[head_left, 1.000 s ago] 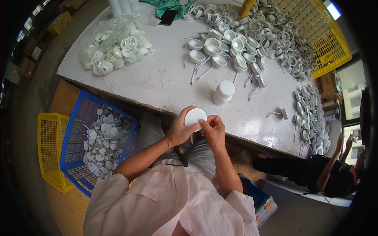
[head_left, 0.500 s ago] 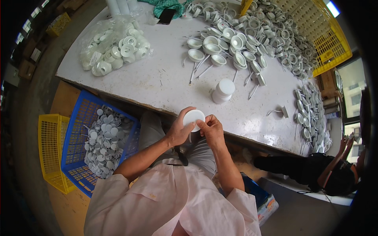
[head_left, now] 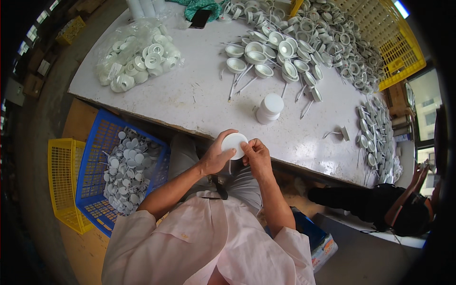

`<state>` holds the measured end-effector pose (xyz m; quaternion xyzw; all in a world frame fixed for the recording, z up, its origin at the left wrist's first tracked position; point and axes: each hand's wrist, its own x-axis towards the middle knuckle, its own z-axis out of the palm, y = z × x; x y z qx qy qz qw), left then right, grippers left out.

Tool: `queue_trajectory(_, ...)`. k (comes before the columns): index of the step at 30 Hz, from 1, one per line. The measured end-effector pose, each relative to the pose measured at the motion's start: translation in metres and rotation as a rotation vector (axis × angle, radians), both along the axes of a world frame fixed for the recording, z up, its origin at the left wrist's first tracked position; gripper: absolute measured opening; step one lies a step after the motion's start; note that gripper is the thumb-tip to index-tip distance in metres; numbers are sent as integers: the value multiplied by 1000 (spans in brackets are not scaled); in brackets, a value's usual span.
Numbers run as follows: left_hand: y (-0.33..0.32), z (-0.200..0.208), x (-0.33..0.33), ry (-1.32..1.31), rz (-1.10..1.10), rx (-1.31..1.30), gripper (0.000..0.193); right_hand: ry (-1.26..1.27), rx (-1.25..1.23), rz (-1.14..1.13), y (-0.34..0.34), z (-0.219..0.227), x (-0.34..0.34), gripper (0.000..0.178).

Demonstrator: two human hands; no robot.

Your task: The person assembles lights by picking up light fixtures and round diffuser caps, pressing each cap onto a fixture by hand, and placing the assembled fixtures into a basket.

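Observation:
Over my lap, in front of the table edge, I hold a round white lamp [head_left: 232, 141] with its flat, smooth face turned up. A short white cable hangs beneath it. My left hand [head_left: 214, 156] is closed around the left side, thumb lying on the face. At the right rim, my right hand [head_left: 258, 156] pinches the edge between thumb and fingers; its fingertips are partly hidden under the lamp. Just beyond my hands, a short stack of white round covers [head_left: 270, 108] stands on the table.
White ring-shaped lamp housings with cables [head_left: 285, 50] are heaped across the table [head_left: 190, 102]. A clear bag of white rings [head_left: 137, 59] lies at left, near a phone [head_left: 200, 18]. By my left side, a blue basket [head_left: 90, 164] holds many finished-looking lamps. Another person [head_left: 403, 209] sits at right.
My right thumb has slid a little outward toward the lamp's right rim. The left hand keeps its hold, and the lamp has barely shifted.

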<state>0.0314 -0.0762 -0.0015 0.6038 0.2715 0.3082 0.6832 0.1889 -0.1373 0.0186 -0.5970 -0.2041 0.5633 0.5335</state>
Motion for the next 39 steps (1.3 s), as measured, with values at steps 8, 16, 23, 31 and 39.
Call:
queue_trajectory(8,-2,9,8,90,140,-105,40,-73,25,-4,-1,1,-7,24)
queue_trajectory(16,-3,4,15,128,224,62,33,-119,56,-3,1,0,-7,24)
queue_trajectory(23,3,-1,4,44,156,-146,39,-219,63,10,3,-2,-13,28)
queue_trajectory(31,3,-9,-27,54,126,-16,47,-377,17,29,5,18,7,25)
queue_trajectory(39,18,-47,-143,-140,583,-326,36,-1276,-515,-811,-28,-15,272,47)
